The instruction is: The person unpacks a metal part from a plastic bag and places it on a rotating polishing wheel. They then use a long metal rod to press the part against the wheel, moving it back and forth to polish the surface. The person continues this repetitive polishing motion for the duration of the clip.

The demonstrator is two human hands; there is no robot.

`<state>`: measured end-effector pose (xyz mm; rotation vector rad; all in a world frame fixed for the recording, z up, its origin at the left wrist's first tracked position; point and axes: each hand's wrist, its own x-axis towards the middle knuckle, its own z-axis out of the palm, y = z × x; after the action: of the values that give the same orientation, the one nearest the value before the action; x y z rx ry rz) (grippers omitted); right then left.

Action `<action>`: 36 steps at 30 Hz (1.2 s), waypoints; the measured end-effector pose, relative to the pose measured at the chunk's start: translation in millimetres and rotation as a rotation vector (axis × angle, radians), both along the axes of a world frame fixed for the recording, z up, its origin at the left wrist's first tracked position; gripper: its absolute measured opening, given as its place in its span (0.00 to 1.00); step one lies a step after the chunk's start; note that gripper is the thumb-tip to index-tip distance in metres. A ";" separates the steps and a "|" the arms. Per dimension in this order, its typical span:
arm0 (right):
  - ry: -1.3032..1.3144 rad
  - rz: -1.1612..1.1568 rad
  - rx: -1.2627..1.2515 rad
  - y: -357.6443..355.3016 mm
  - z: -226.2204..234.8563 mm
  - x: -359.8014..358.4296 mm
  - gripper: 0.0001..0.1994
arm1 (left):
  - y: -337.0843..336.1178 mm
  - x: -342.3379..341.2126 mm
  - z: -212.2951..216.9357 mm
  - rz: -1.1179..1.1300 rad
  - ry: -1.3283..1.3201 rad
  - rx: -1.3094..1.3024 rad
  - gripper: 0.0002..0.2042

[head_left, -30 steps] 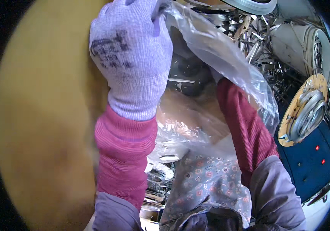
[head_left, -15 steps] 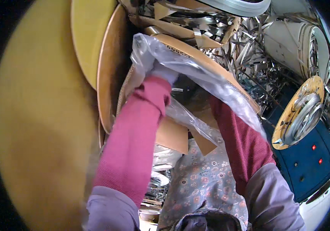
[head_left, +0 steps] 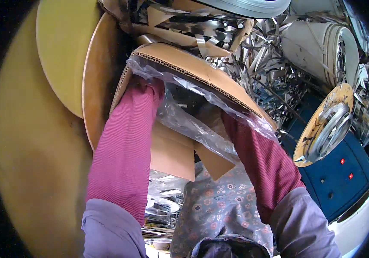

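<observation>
A cardboard box (head_left: 189, 62) stands tilted in front of me, lined with a clear plastic bag (head_left: 193, 127). My left forearm (head_left: 122, 146), in a ribbed pink sleeve, reaches into its left side. Through the right side of the opening goes my right forearm (head_left: 264, 159), in a darker red-looking sleeve. Both hands are hidden inside the box, behind the bag and walls, so their fingers and anything they hold do not show. Something dark lies in the box's shadowed inside. Two cardboard flaps (head_left: 171, 152) hang down on the near side.
Large yellow-brown discs (head_left: 59, 51) crowd the left. Beyond the box lie shiny metal strip scraps (head_left: 262, 60) and a pale rolled sheet (head_left: 311, 51). At right, a round board with coiled metal strip (head_left: 324, 124) leans by a blue panel with red buttons (head_left: 339, 180).
My left arm has pushed deeper into the box, and its hand has gone from sight. The raised plastic at the far left corner now lies lower along the rim.
</observation>
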<state>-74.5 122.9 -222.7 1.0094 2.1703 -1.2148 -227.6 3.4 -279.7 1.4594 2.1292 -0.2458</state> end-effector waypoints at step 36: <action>0.269 -0.045 0.014 -58.2 74.2 69.0 0.20 | 3.0 33.6 158.7 -0.301 0.383 -0.380 0.15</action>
<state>-5.6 64.6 -148.5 0.9510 2.3717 -1.4288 -194.0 6.4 -120.9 1.5827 1.9792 -1.0553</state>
